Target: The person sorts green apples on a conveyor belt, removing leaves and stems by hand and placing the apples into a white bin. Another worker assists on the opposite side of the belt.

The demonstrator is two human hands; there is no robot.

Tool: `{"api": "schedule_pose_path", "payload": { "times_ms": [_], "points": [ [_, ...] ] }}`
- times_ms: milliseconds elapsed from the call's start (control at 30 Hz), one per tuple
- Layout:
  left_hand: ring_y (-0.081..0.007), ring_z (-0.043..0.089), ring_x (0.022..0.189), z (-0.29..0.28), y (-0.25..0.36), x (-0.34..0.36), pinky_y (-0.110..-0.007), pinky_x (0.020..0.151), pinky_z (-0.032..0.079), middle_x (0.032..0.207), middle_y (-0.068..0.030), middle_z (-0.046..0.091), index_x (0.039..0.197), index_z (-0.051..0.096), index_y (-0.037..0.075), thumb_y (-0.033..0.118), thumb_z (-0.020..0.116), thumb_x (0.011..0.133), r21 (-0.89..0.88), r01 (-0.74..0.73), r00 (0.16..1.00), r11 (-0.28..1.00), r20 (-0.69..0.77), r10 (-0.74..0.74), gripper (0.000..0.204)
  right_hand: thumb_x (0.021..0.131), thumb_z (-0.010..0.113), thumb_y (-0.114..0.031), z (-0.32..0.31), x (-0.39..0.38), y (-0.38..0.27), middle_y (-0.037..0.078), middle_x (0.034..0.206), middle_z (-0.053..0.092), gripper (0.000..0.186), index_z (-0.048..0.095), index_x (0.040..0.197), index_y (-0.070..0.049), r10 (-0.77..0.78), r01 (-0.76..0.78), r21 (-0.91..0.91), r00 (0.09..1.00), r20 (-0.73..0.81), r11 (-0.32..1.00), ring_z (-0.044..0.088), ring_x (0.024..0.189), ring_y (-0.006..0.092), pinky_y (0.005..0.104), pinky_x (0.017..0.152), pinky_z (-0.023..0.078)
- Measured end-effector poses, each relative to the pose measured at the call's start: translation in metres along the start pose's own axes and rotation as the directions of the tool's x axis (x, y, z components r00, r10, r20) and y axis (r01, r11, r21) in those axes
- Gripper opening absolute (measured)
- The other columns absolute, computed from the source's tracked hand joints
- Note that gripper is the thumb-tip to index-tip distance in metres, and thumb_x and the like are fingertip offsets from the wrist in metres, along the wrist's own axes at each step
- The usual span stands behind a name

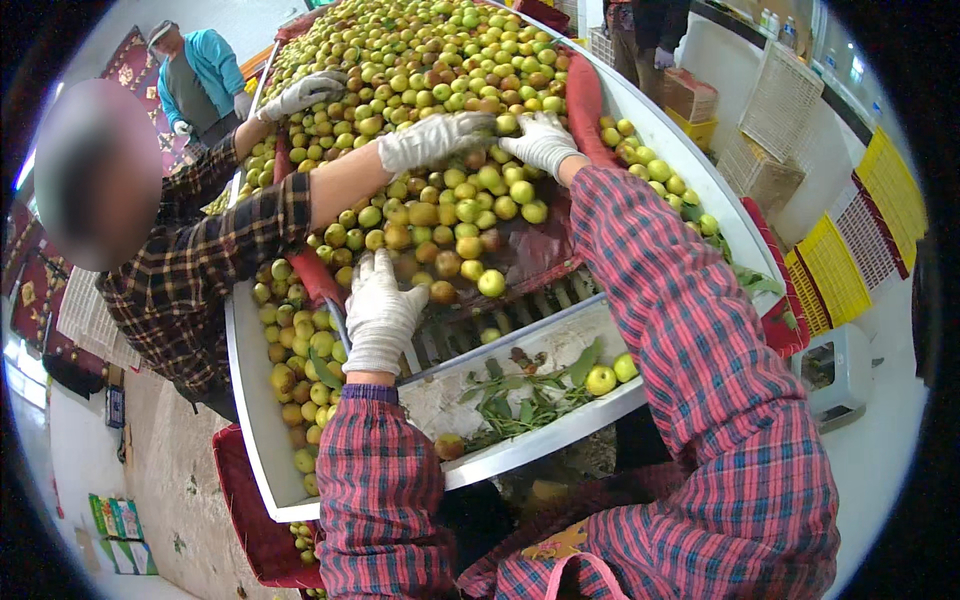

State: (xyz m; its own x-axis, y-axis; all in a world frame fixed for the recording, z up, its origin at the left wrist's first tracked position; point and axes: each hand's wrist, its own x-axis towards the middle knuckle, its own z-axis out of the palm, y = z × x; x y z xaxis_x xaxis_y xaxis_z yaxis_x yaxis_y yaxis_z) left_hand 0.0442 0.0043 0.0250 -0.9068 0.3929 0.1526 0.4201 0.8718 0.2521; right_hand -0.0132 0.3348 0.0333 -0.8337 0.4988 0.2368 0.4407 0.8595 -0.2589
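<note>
My left hand, in a white knit glove, rests with fingers apart at the lower edge of a pile of green and brownish round fruit, beside the metal slats. My right hand, gloved alike, lies on the fruit farther up near the red padded strip, fingers apart and slightly bent. Just left of it, a co-worker's gloved hand reaches across the pile, and that person's other hand is higher up. Below the slats, a white trough holds leaves and a few fruit.
A co-worker in plaid leans in from the left. Another person stands behind, and someone is at the back right. Yellow crates and stacked pale crates line the right side. A red bin sits low at left.
</note>
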Motion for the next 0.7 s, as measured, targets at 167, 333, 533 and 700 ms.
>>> {"api": "schedule_pose_path", "payload": {
  "times_ms": [167,333,533,700],
  "points": [
    [-0.0341,0.034,0.134,-0.001,-0.004,-0.001,-0.038,0.109,0.032,0.145,-0.0228,0.033,0.141,0.032,0.0,0.038,0.073,0.071,-0.008,0.043,0.995,0.999,0.094,-0.042,0.09,0.076,0.057,-0.06,0.027,-0.001,-0.015,0.013,0.148,0.033,0.081,0.044,0.137,-0.009,-0.291,0.28,0.286,0.957,-0.002,0.916,0.031,0.136,0.0279,0.0354,0.112,0.026],
    [-0.0336,0.032,0.135,0.002,-0.018,-0.004,-0.04,0.108,0.032,0.147,-0.0179,0.032,0.141,0.034,0.003,0.038,0.071,0.071,-0.022,0.079,0.994,0.997,0.08,-0.077,0.087,0.079,0.057,-0.06,0.002,-0.042,-0.06,0.019,0.139,0.046,0.078,0.043,0.139,-0.011,-0.58,0.41,0.487,0.768,0.271,0.771,0.041,0.13,0.0311,0.0356,0.109,0.031],
    [-0.0334,0.031,0.136,0.004,-0.011,0.0,-0.039,0.109,0.031,0.147,-0.0188,0.032,0.142,0.031,0.003,0.038,0.072,0.07,-0.027,0.056,0.994,0.998,0.093,-0.053,0.09,0.081,0.056,-0.05,-0.001,-0.049,-0.044,0.01,0.117,0.063,0.051,0.064,0.117,-0.015,-0.51,0.409,0.526,0.858,0.055,0.745,0.059,0.109,0.0262,0.0343,0.096,0.043],
    [-0.0335,0.032,0.136,-0.002,-0.002,-0.001,-0.039,0.109,0.031,0.147,-0.0193,0.031,0.142,0.031,0.002,0.039,0.073,0.07,-0.042,0.057,0.992,0.998,0.114,-0.051,0.091,0.077,0.056,-0.053,0.019,-0.023,-0.008,0.016,0.149,0.03,0.072,0.047,0.136,-0.013,-0.164,0.164,0.123,0.986,-0.013,0.979,0.037,0.133,0.0318,0.0416,0.108,0.032]
  ]
}}
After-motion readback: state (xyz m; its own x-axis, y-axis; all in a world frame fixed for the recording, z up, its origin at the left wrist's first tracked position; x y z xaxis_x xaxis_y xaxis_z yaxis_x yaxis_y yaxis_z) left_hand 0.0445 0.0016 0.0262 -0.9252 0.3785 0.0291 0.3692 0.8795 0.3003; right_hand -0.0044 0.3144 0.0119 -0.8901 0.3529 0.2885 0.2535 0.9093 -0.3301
